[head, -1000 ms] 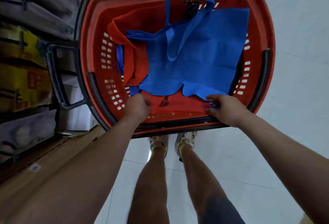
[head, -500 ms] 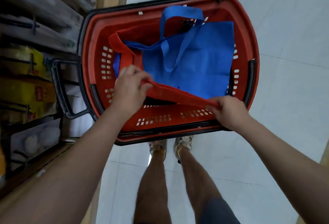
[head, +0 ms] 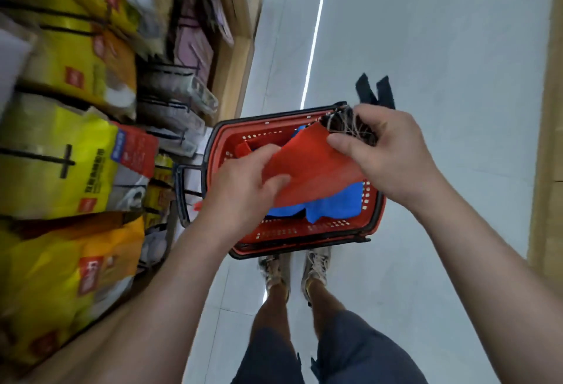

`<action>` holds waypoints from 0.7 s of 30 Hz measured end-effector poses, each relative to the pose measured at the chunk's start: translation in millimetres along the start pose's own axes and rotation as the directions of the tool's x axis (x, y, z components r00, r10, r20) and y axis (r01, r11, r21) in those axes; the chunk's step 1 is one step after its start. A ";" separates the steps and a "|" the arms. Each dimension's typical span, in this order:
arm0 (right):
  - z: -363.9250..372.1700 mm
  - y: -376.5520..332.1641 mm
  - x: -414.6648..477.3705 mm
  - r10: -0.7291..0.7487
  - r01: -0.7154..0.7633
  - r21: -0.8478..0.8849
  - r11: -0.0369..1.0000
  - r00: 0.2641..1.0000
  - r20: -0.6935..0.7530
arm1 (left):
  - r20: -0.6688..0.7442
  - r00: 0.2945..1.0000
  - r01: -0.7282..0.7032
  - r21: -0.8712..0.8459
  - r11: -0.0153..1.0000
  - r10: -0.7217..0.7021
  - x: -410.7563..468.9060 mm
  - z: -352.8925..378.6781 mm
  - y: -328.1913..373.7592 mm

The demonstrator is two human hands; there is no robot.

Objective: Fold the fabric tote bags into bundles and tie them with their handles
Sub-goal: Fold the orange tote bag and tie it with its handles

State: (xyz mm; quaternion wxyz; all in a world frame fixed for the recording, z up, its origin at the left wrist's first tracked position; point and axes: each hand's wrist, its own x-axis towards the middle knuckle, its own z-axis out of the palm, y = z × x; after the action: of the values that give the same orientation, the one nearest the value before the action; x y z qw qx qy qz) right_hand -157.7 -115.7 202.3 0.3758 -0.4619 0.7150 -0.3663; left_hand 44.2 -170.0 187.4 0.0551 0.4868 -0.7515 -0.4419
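Together, the left hand (head: pixel 243 191) and right hand (head: pixel 390 155) pinch a smooth, flat red fabric tote bag (head: pixel 310 167) above a crumpled blue bag (head: pixel 335 203) in a perforated plastic basket (head: pixel 304 231).

My head camera looks steeply down, close over my left hand (head: pixel 243 188) and right hand (head: pixel 393 152), to the basket (head: pixel 304 235) below.

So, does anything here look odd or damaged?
One thing: the dark fabric gripped in the right hand along with the red bag shows pale loose threads, as if frayed; too blurred to be sure. Nothing else stands out.
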 end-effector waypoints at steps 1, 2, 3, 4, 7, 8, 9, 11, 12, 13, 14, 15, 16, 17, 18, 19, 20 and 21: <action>-4.7 -17.6 -4.1 -0.045 0.039 -0.098 0.994 0.997 -0.056 | -0.052 0.999 -0.008 -0.062 0.998 0.005 -4.3 -9.1 13.3; -12.4 -31.0 -7.4 -0.083 0.054 -0.212 0.976 0.988 -0.131 | -0.128 0.992 -0.023 -0.103 0.994 0.010 -10.5 -19.0 24.7; -23.2 -43.1 -10.9 -0.090 0.027 -0.279 0.960 0.972 -0.217 | -0.219 0.975 -0.051 -0.088 0.995 0.031 -18.4 -29.2 34.0; -35.5 -55.0 -15.5 -0.036 -0.037 -0.266 0.963 0.963 -0.266 | -0.316 0.945 -0.093 -0.017 0.996 0.082 -28.6 -38.6 43.3; -50.1 -97.6 -38.9 0.306 -0.308 0.160 0.938 0.951 0.042 | -0.385 0.892 -0.142 0.261 0.955 0.238 -70.0 -48.2 73.7; -43.9 -112.2 -48.3 0.301 -0.335 0.188 0.923 0.935 0.189 | -0.332 0.911 -0.131 0.333 0.934 0.246 -83.5 -42.4 85.4; -34.9 -125.8 -57.4 0.257 -0.309 0.151 0.939 0.922 0.289 | -0.293 0.925 -0.109 0.402 0.909 0.240 -95.4 -31.9 95.3; -14.5 -142.1 -71.9 0.162 -0.173 0.006 0.985 0.931 0.327 | -0.251 0.937 -0.098 0.483 0.870 0.244 -115.6 -10.9 119.2; -8.5 -144.0 -75.6 0.120 -0.092 -0.111 0.990 0.953 0.279 | -0.272 0.935 -0.087 0.443 0.892 0.227 -123.1 -2.8 127.8; -8.0 -144.5 -77.0 0.049 0.000 -0.239 0.971 0.979 0.199 | -0.296 0.939 -0.079 0.317 0.945 0.178 -130.2 2.0 135.4; -12.0 -144.3 -77.4 -0.030 0.078 -0.323 0.943 0.988 0.152 | -0.294 0.946 -0.084 0.181 0.980 0.135 -138.1 2.9 141.6; -19.5 -143.8 -76.0 -0.085 0.139 -0.335 0.932 0.982 0.171 | -0.263 0.957 -0.108 0.055 0.993 0.119 -147.8 1.7 145.1; -30.3 -146.9 -75.4 -0.112 0.187 -0.323 0.928 0.965 0.238 | -0.275 0.953 -0.136 -0.013 0.991 0.127 -159.2 -2.3 149.6; -39.7 -149.3 -73.9 -0.120 0.229 -0.315 0.921 0.936 0.330 | -0.350 0.930 -0.124 -0.025 0.992 0.108 -170.6 -8.3 153.6; -49.3 -154.4 -72.6 -0.145 0.292 -0.306 0.906 0.893 0.425 | -0.479 0.873 -0.101 0.003 0.995 0.090 -180.6 -13.7 153.7; -55.9 -160.5 -71.1 -0.179 0.361 -0.290 0.886 0.845 0.503 | -0.589 0.806 -0.054 0.022 0.998 0.057 -189.9 -18.2 151.0; -59.8 -169.7 -71.1 -0.217 0.426 -0.265 0.865 0.794 0.568 | -0.660 0.751 0.015 0.032 0.999 0.010 -199.0 -23.9 149.2; -61.6 -181.5 -71.6 -0.253 0.483 -0.225 0.846 0.737 0.627 | -0.695 0.718 0.084 0.038 0.996 -0.034 -208.0 -28.3 146.0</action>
State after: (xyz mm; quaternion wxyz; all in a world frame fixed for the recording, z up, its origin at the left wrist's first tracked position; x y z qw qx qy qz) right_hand -120.9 -93.2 402.3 0.3968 -0.7475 0.5154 -0.1347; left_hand 67.1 -5.1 381.6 0.3019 0.6422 -0.6745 -0.2039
